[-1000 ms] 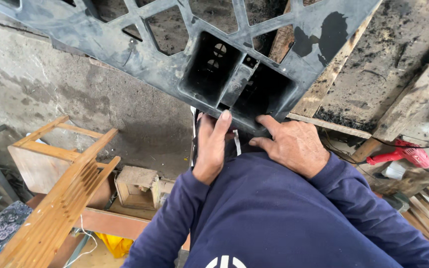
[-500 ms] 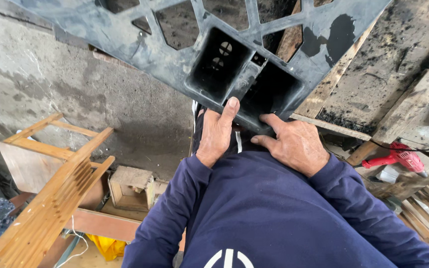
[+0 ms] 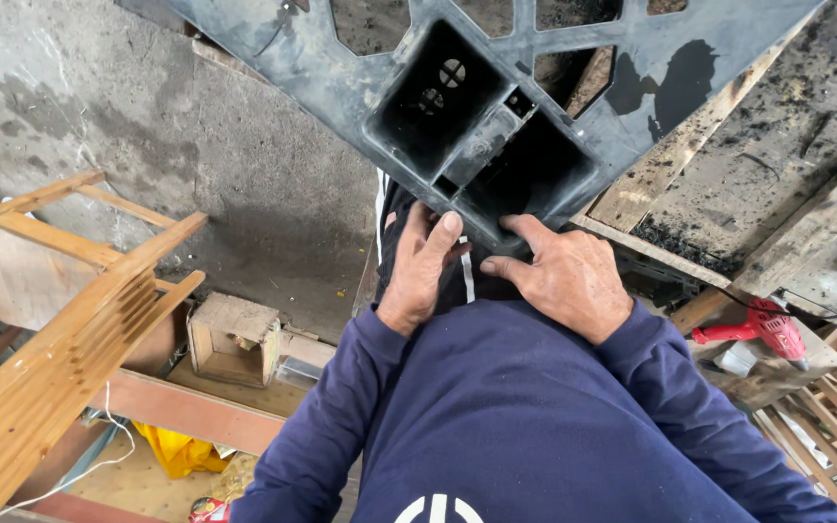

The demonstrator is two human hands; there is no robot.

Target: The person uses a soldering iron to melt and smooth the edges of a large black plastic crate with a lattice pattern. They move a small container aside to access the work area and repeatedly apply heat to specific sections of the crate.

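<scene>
Single head-worn view, looking steeply down over a navy-sleeved torso, close above the left hand [image 3: 420, 271] and right hand [image 3: 562, 281]. Faces forward onto a dark plastic panel [image 3: 496, 107] just beyond the fingertips. Left of the hands, lower and farther: a wooden chair frame [image 3: 79, 320].
</scene>
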